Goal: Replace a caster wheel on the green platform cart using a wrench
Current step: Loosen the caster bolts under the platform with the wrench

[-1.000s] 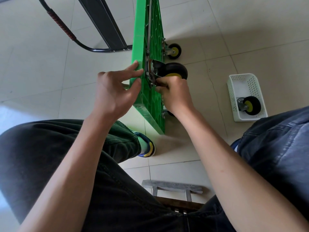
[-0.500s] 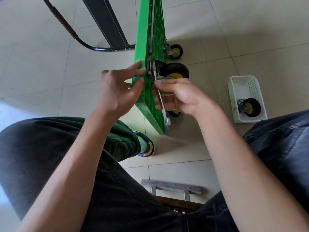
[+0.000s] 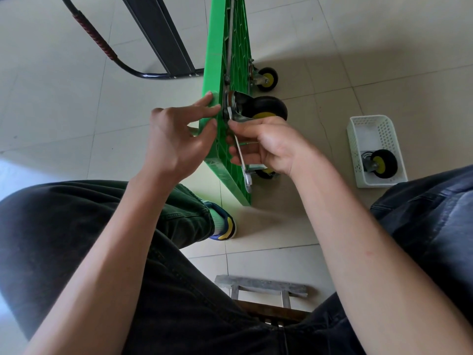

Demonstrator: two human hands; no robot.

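I see the cart (image 3: 231, 44) standing on edge on the floor, its top cut off. My left hand (image 3: 176, 139) rests straight fingers on its rim. My right hand (image 3: 266, 144) grips the wrench (image 3: 242, 160), whose head sits at the caster (image 3: 261, 108) mount; the nut is hidden. A spare wheel (image 3: 382, 163) lies in the basket (image 3: 354, 139).

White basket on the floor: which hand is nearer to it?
Right. The right hand grips the wrench at the cart's underside, on the white basket side; the left hand rests on the green platform cart edge, farther away.
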